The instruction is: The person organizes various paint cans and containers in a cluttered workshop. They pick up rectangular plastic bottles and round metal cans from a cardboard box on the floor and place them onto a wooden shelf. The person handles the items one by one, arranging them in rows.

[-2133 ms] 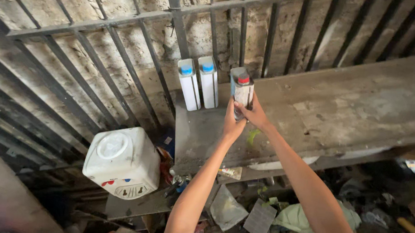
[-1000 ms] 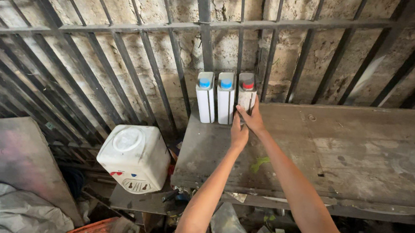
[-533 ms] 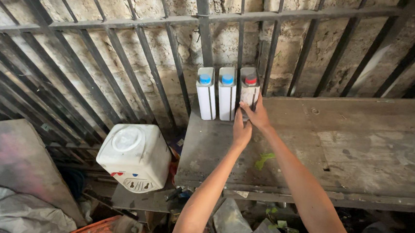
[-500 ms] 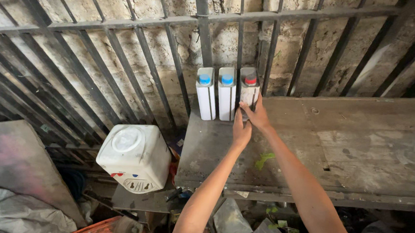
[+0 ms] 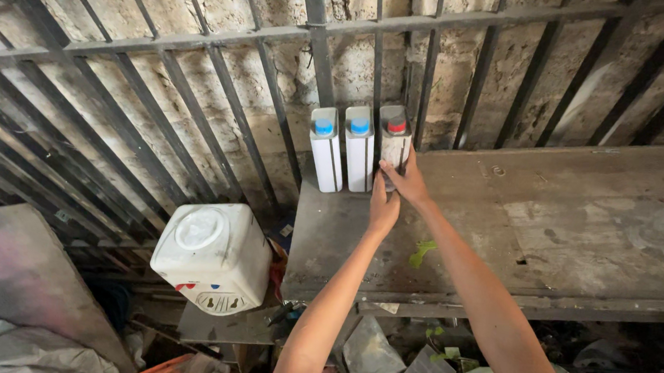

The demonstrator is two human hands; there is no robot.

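Note:
Three tall white rectangular bottles stand in a row at the back left of a worn wooden bench point(image 5: 547, 233), against iron bars. Two have blue caps point(image 5: 325, 149) point(image 5: 359, 147); the rightmost has a red cap point(image 5: 394, 140). My right hand point(image 5: 404, 177) grips the red-capped bottle at its lower front. My left hand point(image 5: 383, 207) rests just below it, fingers touching the bottle's base.
A white plastic water-dispenser body point(image 5: 214, 256) sits below the bench's left end. Iron bars point(image 5: 197, 107) stand before a rough stone wall. A green leaf point(image 5: 421, 253) lies on the bench. Scrap paper, cloth and rubble point(image 5: 413, 363) litter the floor underneath.
Both hands carried the red-capped bottle from a little right of the blue-capped pair to stand close beside them. The hands have stayed on it since.

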